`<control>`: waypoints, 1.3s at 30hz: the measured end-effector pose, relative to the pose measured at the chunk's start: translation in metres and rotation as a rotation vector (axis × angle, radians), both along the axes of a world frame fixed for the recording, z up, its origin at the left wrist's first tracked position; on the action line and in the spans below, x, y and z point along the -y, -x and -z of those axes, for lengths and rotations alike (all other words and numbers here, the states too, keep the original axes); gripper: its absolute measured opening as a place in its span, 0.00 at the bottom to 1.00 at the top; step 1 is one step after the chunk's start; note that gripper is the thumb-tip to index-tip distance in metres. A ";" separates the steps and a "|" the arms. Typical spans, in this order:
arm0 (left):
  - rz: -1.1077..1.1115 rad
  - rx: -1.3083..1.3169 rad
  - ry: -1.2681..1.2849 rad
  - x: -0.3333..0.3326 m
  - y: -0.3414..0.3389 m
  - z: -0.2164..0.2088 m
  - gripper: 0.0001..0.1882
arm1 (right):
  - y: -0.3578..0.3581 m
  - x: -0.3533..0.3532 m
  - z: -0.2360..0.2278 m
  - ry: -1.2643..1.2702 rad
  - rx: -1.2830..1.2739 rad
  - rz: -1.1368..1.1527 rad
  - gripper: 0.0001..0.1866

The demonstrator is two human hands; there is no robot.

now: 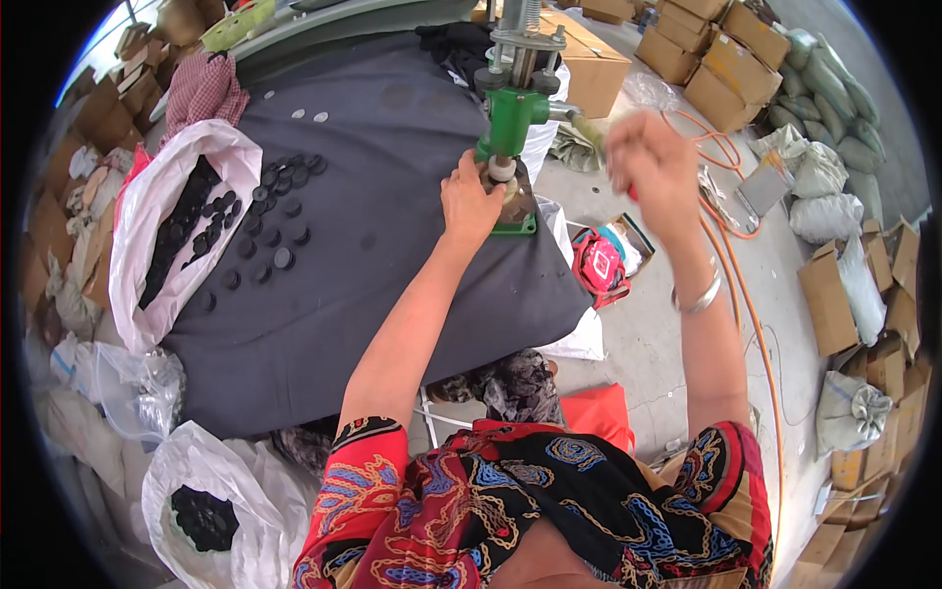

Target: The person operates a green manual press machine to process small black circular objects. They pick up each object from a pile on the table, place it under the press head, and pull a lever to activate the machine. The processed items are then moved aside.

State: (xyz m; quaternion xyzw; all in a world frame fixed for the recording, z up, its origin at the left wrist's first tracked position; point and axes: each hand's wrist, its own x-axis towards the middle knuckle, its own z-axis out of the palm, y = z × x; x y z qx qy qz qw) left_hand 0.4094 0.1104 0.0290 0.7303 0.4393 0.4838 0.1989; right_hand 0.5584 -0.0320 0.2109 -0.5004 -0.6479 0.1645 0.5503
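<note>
A green hand press (510, 123) stands at the far edge of the dark cloth-covered table. My left hand (471, 201) reaches to its base, thumb and fingers closed in around the pale round tool (502, 169) under the ram. Whatever small piece the fingertips hold there is hidden. To the right of the press, my right hand (653, 172) is raised and curled around the press lever (587, 130), smeared by motion. A bit of red shows at its palm. Black round caps (284, 258) lie scattered left of my left hand.
An open white sack (132, 250) holds more black caps on the table's left; another white sack (162, 486) stands below. A red pouch (601, 265) sits in a box right of the table. An orange hose (738, 265) crosses the floor near stacked cartons (731, 79).
</note>
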 end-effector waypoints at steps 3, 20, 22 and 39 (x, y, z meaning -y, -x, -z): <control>-0.006 -0.037 -0.139 0.003 0.027 -0.001 0.27 | 0.004 0.020 0.078 -0.301 0.258 0.065 0.05; -0.591 -1.000 -0.183 0.004 0.181 0.020 0.17 | 0.000 0.013 0.035 -0.080 0.087 0.048 0.05; -0.517 -0.967 -0.271 0.016 0.171 0.025 0.17 | -0.005 0.003 0.009 -0.004 -0.034 -0.016 0.06; -0.082 -0.096 0.014 0.029 0.103 -0.009 0.29 | -0.021 -0.043 -0.067 0.096 -0.189 -0.134 0.06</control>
